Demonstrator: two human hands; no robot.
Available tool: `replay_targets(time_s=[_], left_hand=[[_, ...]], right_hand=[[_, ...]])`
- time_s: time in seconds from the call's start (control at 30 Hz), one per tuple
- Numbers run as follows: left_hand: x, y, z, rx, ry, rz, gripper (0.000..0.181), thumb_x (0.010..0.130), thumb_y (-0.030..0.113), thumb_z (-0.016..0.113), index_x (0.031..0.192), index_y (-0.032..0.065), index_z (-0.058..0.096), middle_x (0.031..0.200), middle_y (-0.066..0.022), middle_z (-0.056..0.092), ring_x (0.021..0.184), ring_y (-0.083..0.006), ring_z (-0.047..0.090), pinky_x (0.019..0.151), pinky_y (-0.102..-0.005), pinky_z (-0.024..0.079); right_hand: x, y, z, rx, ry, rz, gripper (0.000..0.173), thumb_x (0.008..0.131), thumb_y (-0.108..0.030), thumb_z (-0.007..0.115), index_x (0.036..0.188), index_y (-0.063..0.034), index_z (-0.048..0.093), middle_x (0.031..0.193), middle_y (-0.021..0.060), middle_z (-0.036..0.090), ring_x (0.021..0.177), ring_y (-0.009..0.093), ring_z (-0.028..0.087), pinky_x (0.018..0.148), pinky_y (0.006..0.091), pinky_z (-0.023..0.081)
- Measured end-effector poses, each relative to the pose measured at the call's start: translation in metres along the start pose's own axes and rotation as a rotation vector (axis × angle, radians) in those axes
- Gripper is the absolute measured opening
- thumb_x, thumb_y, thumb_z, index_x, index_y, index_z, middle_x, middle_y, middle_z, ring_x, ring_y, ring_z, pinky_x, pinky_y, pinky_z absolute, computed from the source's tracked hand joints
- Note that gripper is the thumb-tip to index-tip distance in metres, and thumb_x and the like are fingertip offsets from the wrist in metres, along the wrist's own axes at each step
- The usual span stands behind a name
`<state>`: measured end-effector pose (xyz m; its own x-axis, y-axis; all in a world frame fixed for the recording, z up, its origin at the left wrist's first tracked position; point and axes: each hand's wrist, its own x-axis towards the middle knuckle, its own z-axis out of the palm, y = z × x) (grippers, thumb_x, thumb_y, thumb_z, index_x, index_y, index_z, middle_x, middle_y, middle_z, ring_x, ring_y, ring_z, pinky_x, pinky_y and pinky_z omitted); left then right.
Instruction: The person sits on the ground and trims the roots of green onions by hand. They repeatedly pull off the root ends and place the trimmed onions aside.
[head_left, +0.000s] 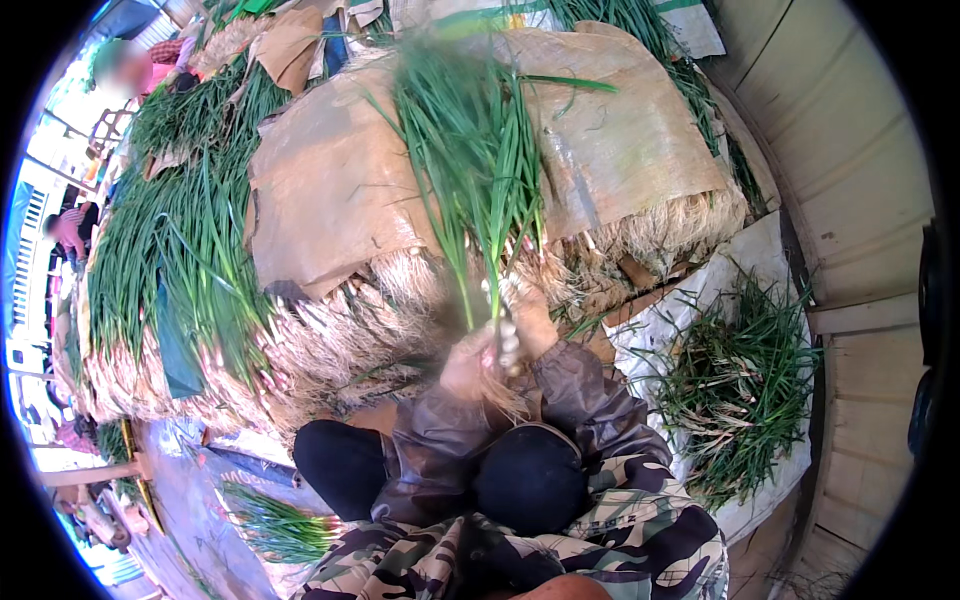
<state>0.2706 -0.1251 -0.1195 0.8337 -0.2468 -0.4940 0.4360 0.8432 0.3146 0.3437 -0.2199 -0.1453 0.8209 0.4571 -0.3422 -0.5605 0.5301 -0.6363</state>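
Observation:
Just above my knees, my left hand (471, 364) is closed on the base of a few green stalks of Chinese chives or scallions (491, 255), with pale roots hanging below it. My right hand (526, 319) touches the same stalks from the right, close against my left hand. The leaves point away from me, over a big root-fringed pile (405, 289) partly covered by tan sheeting (337, 187). Blur hides the exact finger positions. Brown sleeves cover both forearms.
More green bunches (180, 240) lie to the left. On the right, loose leaves and stalks (739, 390) rest on white sheeting (780, 255) beside a tan wall (862, 187). A small bunch (277, 525) lies lower left. People sit at the far left.

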Motion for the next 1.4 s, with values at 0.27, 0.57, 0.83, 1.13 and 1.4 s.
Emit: replay_targets(time_s=[0.27,0.57,0.83,1.13,1.4], left_hand=[[-0.001,0.001,-0.003,0.301,-0.04,0.149,0.022,0.091,0.026,0.048,0.086,0.0049,0.054,0.055,0.0041,0.038,0.041,-0.0047,0.03,0.042,-0.0204,0.028],[0.042,-0.038,-0.032,0.625,0.266,0.508,0.015,0.09,0.019,0.052,0.086,0.0047,0.056,0.064,0.0006,0.052,0.052,-0.0086,0.049,0.048,-0.0226,0.043],[0.038,-0.042,-0.026,0.632,0.268,0.481,0.017,0.09,0.023,0.052,0.09,0.0065,0.055,0.063,0.0042,0.049,0.047,-0.0041,0.041,0.042,-0.0194,0.034],[-0.04,0.058,0.035,0.09,-0.357,0.466,0.022,0.087,0.026,0.055,0.095,0.0054,0.055,0.065,0.0005,0.054,0.04,-0.0044,0.042,0.033,-0.0192,0.037],[-0.025,0.14,0.075,0.32,0.013,0.767,0.031,0.085,0.027,0.059,0.104,0.0026,0.056,0.055,0.0046,0.045,0.039,-0.0035,0.04,0.033,-0.017,0.04]], right_hand=[[0.007,-0.046,-0.064,-0.183,0.166,-0.441,0.015,0.089,-0.016,0.051,0.096,-0.0048,0.056,0.081,0.0032,0.059,0.063,0.009,0.055,0.052,0.0234,0.05],[0.022,0.008,-0.036,-1.052,0.321,-0.643,0.023,0.086,-0.02,0.057,0.104,-0.0059,0.054,0.086,0.0048,0.056,0.073,0.013,0.052,0.066,0.0257,0.044],[0.026,0.004,-0.044,0.211,0.226,0.101,0.011,0.089,-0.014,0.045,0.09,-0.0056,0.052,0.063,0.0013,0.052,0.04,0.008,0.04,0.031,0.0204,0.03],[-0.039,-0.106,-0.109,-0.7,0.317,-0.132,0.022,0.087,-0.026,0.052,0.098,-0.0064,0.056,0.08,0.0015,0.058,0.064,0.007,0.049,0.051,0.0202,0.04],[-0.189,-0.192,-0.264,-1.955,1.215,0.501,0.053,0.077,-0.046,0.055,0.108,-0.0042,0.056,0.102,0.0222,0.059,0.095,0.037,0.056,0.083,0.042,0.044]])
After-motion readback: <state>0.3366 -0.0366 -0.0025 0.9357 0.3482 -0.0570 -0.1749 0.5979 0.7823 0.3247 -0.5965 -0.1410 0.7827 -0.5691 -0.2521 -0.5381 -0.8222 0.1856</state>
